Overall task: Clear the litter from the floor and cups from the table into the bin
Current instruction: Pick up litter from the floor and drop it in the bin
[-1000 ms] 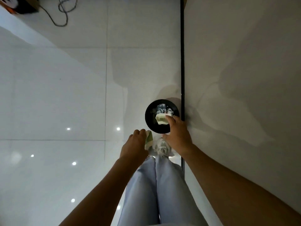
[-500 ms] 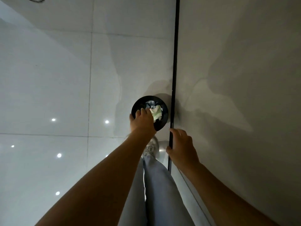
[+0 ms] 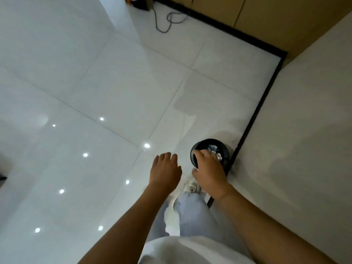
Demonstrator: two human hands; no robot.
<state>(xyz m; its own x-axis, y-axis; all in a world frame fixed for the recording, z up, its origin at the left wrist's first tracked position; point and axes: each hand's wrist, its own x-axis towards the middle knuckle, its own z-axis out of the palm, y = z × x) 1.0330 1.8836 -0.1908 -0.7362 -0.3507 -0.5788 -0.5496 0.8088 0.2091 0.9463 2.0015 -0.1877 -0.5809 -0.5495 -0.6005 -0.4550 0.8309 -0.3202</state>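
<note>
Glossy white tiled floor shows no litter in this view; small round black bin sits against the black skirting strip, crumpled pale litter already inside; no cups or table visible, so scan wider before you move off. Your right hand hovers over the bin rim, fingers loose, holding nothing visible; left hand beside it, palm down, fingers relaxed, empty.
</note>
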